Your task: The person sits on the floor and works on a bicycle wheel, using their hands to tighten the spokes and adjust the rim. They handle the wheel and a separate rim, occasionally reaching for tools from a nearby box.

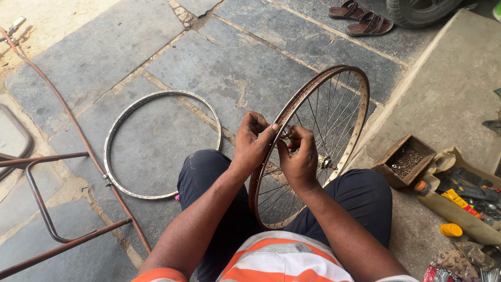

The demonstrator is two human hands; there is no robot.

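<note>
A rusty spoked bicycle wheel [313,146] stands upright just right of centre, between the knees of a seated person in dark trousers and an orange and white striped shirt. The left hand [254,142] and the right hand [298,158] meet at the near side of the rim, in the middle of the frame. Both grips are closed: fingers of each hand pinch at the rim where a spoke meets it, and the right hand seems to hold a small metal piece there, too small to make out. The rim is brown with rust, the thin spokes run to a hub [326,163] that shows just right of the right hand, and no tyre sits on it.

To the left of the hands a bare silver rim [111,140] lies flat on the floor. A reddish hose [78,130] runs down the left side of the frame past it, and a rusty tube frame [47,214] fills the lower left. At the right, on a raised concrete step [449,94], sit a small wooden box of metal bits [404,161], a cloth with tools [464,196] and a small yellow cap [451,230]. A pair of brown sandals [362,18] and part of a tyre [417,10] lie at the top right.

The floor [229,68] is large grey stone slabs with sandy joints, in daylight.
</note>
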